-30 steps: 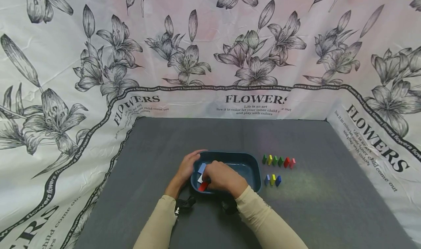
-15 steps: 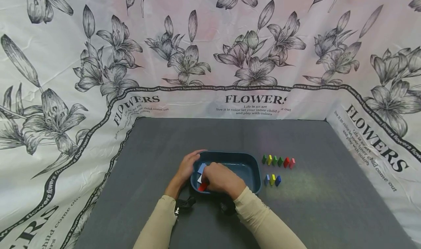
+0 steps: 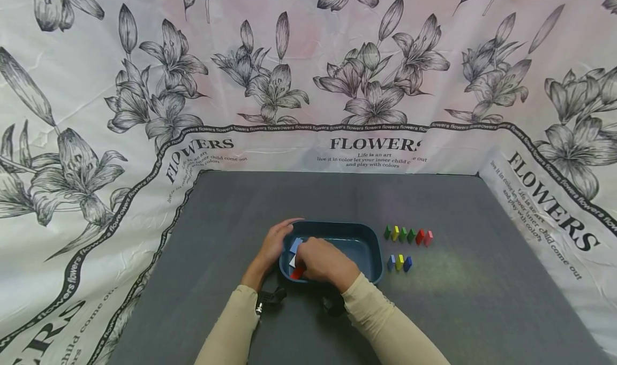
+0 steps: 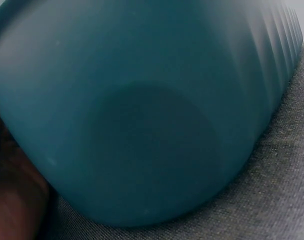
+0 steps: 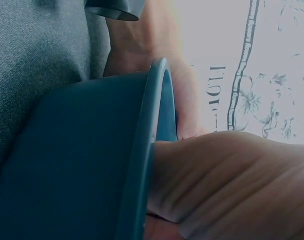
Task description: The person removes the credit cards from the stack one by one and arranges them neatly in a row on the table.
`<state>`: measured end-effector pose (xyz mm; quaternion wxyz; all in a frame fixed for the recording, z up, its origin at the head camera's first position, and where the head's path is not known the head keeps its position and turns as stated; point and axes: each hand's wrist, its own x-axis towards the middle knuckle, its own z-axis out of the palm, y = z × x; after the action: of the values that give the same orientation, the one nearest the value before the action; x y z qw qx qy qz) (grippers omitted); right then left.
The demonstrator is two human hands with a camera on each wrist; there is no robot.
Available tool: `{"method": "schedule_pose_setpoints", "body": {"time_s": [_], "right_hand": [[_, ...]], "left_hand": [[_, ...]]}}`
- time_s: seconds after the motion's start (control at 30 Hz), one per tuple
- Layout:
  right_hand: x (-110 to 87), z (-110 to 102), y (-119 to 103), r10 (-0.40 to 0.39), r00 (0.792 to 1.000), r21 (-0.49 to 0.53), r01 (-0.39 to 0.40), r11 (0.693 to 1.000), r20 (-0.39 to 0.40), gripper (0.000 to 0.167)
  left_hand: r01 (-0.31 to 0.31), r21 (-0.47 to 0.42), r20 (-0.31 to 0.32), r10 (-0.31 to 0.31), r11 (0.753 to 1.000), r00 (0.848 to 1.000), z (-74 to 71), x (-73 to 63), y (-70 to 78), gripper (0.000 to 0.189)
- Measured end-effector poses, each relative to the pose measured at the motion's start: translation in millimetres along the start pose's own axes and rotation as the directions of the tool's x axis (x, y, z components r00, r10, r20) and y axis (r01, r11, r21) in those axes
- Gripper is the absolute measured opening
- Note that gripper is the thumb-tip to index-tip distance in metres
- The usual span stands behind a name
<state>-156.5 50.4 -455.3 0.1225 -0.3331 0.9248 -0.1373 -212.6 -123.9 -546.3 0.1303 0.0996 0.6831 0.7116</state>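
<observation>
A dark teal tray [image 3: 356, 226] lies on the table. My left hand [image 3: 272, 248] grips its far left corner, the fingers curving round the rim. In the left wrist view the tray's outer wall [image 4: 147, 125] fills most of the picture. My right hand [image 3: 324, 260] reaches down into the left part of the tray with bent fingers; its fingertips are hidden. Beside those fingers lie a light blue domino block [image 3: 295, 245], a white block [image 3: 292, 261] and a red block [image 3: 296, 273]. Whether the right fingers hold a block cannot be seen.
Right of the tray stand two rows of upright domino blocks: a back row with several green [image 3: 403, 234], yellow, red and pink ones, and a front row with light blue, yellow [image 3: 399, 261] and dark blue ones. Flower-printed cloth [image 3: 376, 156] borders the grey table.
The right hand shifts very slightly left inside the tray, and the white and red blocks by its fingers tilt a little. The left hand stays on the rim.
</observation>
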Motion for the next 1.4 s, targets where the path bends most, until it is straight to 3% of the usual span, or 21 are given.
{"method": "schedule_pose_setpoints", "body": {"time_s": [1.4], "right_hand": [[2.8, 2.1, -3.2, 0.029, 0.999, -0.087, -0.031, 0.996, -0.025, 0.012]], "left_hand": [[-0.005, -0.019, 0.007, 0.005, 1.000, 1.000, 0.5, 0.1, 1.8, 0.047]]}}
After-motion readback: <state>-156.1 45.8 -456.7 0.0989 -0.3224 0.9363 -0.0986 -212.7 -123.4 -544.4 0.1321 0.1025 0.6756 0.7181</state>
